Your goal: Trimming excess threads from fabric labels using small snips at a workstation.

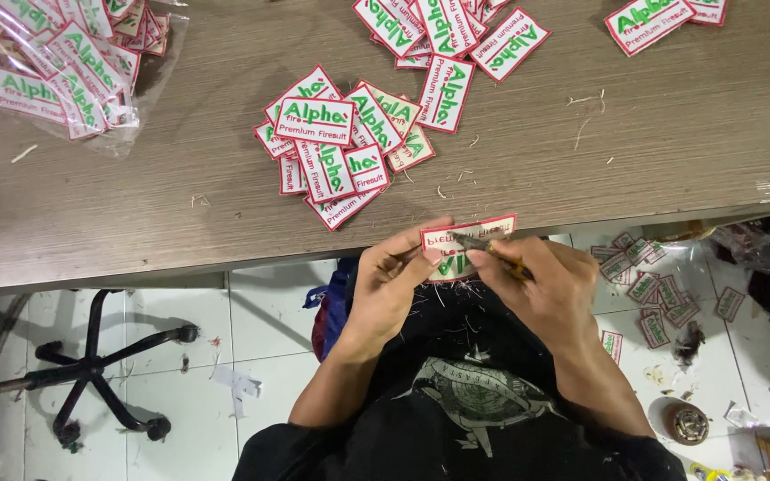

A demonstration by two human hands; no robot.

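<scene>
- Patch (467,245), white with red edging, sits at lower centre, pinched by the left hand (391,283).
- Right hand (541,283) closes on small snips (483,245), tips on the patch.
- More patches (340,142) lie on the bench (670,151) above; some litter the floor (652,303), right.

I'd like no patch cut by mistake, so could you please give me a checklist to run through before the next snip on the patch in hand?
1. Patch held firmly: left hand pinches its left edge. Ok.
2. Small snips in the right hand: tip lies over the patch. Ok.
3. Left fingers clear of the blades: cannot tell.
4. Loose thread actually between the blades: cannot tell, too small.
5. Patch pile on the table within reach: ok.
6. Floor tidy: not ok, fallen patches lie there.
</scene>
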